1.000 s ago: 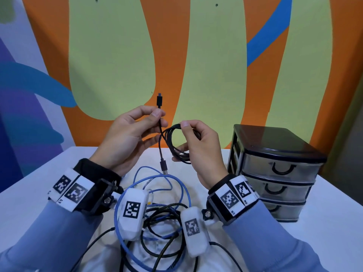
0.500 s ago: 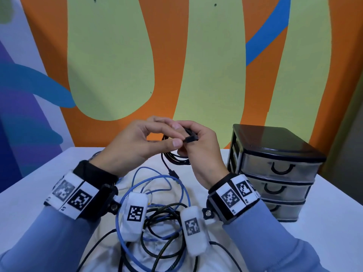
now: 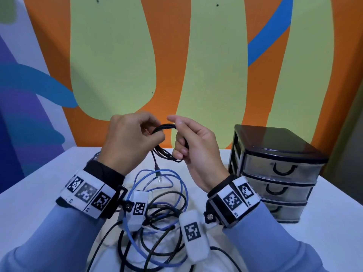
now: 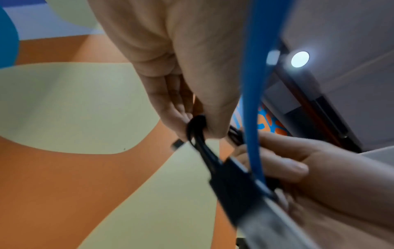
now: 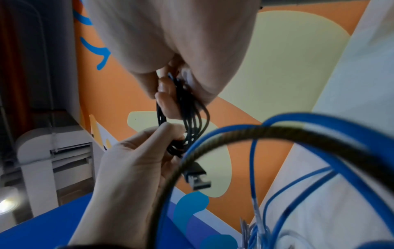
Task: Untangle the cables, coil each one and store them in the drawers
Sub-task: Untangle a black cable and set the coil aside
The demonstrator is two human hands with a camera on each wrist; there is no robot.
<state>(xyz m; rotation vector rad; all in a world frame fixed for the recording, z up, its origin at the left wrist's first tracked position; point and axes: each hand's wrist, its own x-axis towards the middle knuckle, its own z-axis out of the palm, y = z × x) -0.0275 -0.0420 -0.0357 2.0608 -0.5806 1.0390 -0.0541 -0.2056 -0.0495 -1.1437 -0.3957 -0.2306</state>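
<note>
Held up above the tabletop (image 3: pixel 39 185), a thin black cable (image 3: pixel 164 127) wound into a small coil is gripped from both sides. The left hand (image 3: pixel 125 142) is curled on the coil's left side, with thumb and fingers pinched on the bunched strands, as is seen in the left wrist view. The right hand (image 3: pixel 194 144) is curled round the coil's right side, several strands being passed between its fingers in the right wrist view. One end of the black cable is left hanging below the coil, its plug (image 3: pixel 156 169) dangling just above the heap. A second plug (image 5: pixel 197 176) with a metal tip is seen beside the left hand in the right wrist view.

On the tabletop beneath the wrists a tangled heap is spread: a blue cable (image 3: pixel 182 185) in wide loops, and a braided dark cable (image 3: pixel 157 240) crossed through it. To the right of the heap a black three-drawer unit (image 3: pixel 275 173) is placed, all its drawers pushed in.
</note>
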